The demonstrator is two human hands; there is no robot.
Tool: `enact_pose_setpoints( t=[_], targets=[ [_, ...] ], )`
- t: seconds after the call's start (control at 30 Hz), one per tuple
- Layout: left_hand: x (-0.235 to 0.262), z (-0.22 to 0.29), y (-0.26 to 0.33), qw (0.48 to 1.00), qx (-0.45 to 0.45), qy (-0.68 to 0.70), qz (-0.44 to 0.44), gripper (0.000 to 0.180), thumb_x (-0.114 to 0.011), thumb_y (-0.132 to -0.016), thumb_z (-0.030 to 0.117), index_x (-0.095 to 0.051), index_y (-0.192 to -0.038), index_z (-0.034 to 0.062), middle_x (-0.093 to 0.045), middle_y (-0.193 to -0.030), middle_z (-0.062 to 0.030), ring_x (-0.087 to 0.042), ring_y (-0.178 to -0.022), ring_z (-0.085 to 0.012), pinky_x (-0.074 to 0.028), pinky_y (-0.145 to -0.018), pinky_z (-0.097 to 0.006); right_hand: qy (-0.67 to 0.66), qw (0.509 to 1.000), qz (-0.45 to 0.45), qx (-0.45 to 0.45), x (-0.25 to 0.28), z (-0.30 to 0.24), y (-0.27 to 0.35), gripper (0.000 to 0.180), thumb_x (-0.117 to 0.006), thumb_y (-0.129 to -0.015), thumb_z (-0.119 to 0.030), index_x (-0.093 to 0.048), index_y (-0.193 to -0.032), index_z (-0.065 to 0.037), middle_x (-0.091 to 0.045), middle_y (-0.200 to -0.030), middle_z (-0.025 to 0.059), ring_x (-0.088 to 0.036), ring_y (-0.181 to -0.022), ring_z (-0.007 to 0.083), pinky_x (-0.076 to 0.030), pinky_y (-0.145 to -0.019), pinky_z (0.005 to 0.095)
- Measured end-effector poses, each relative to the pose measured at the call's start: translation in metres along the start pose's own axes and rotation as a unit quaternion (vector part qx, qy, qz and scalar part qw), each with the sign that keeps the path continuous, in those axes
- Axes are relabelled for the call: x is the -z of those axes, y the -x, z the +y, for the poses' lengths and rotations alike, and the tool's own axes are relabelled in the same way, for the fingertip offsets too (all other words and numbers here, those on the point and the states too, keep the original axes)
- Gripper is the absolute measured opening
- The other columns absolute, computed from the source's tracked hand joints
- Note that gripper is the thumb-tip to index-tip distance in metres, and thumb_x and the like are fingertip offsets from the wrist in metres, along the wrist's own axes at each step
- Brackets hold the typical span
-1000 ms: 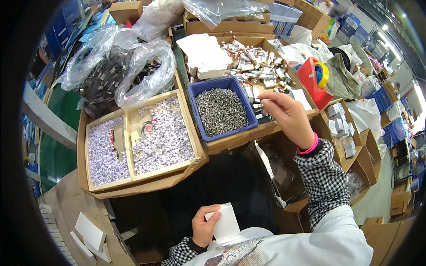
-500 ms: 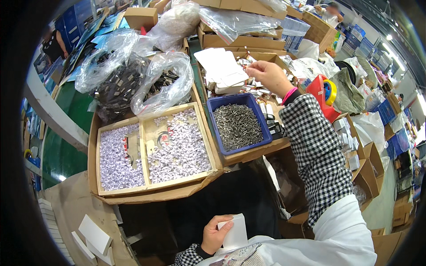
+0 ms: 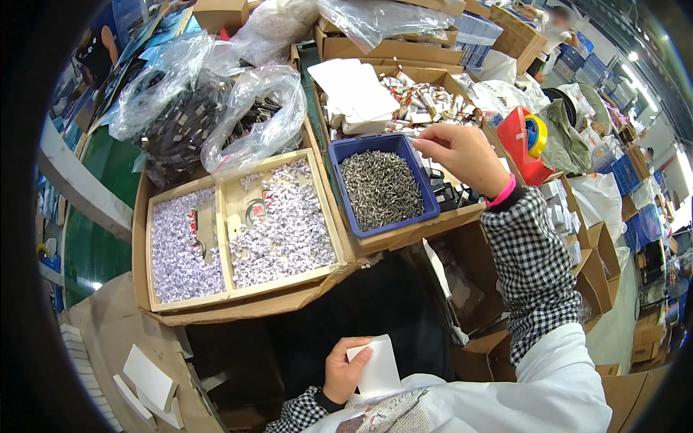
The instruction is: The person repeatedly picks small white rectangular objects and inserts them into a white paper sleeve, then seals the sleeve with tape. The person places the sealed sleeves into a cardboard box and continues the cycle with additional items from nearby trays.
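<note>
Low in front of me, my left hand (image 3: 348,369) grips a small white box (image 3: 378,366), thumb across its face. My right hand (image 3: 465,155) hovers at the right rim of a blue plastic bin (image 3: 434,209) full of small metal screw-like pieces (image 3: 381,189). Its thumb and fingertips are pinched together; whatever they hold, if anything, is too small to make out. Under that hand lie several black pieces (image 3: 449,193). Behind the bin, a cardboard box holds many small white, red and orange packets (image 3: 426,97) and a stack of white flat boxes (image 3: 355,92).
To the left, a divided wooden tray (image 3: 225,245) holds heaps of small white-purple pieces. Clear plastic bags (image 3: 184,119) of black parts stand behind it. A red tape dispenser (image 3: 521,144) sits right. White boxes (image 3: 149,379) lie lower left. Other people stand at the back.
My right hand has come back from the packets toward me, to the bin's right rim, fingers still pinched. The left hand keeps its white box. The whole view has shifted slightly.
</note>
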State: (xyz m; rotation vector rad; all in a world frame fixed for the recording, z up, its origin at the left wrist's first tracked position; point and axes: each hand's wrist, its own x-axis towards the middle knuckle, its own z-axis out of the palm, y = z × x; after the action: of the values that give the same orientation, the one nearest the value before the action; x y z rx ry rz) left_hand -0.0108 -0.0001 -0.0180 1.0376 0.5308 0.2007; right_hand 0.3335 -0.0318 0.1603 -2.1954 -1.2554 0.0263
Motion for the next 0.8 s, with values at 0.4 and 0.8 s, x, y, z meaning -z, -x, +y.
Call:
enact_pose_setpoints(
  t=[0.4,0.8],
  targets=[
    [0.014,0.011,-0.008,0.989,-0.033,-0.077,-0.120,0.067,-0.076,-0.077,0.008,-0.034,-0.129,0.0058,-0.059,-0.103,-0.0092,-0.058,-0.097,-0.0146,-0.049,-0.084,-0.028,-0.195,0.889,-0.413,0.020,-0.080,-0.047,0.146,0.027,-0.063,-0.086,-0.023,-0.067,-0.103,-0.004,-0.068,-0.084,0.0155,-0.066,-0.075,0.0301,-0.052,-0.068,0.0334],
    [0.028,0.020,-0.017,0.981,-0.170,-0.051,0.071,0.039,-0.045,-0.099,0.031,-0.041,-0.123,0.0007,-0.056,-0.110,-0.0131,-0.058,-0.098,-0.0190,-0.048,-0.087,-0.032,-0.412,0.838,-0.283,-0.219,-0.069,-0.018,0.174,0.027,-0.062,-0.085,-0.008,-0.061,-0.109,0.004,-0.068,-0.085,0.0075,-0.062,-0.078,0.0077,-0.050,-0.075,0.0207]
  ],
)
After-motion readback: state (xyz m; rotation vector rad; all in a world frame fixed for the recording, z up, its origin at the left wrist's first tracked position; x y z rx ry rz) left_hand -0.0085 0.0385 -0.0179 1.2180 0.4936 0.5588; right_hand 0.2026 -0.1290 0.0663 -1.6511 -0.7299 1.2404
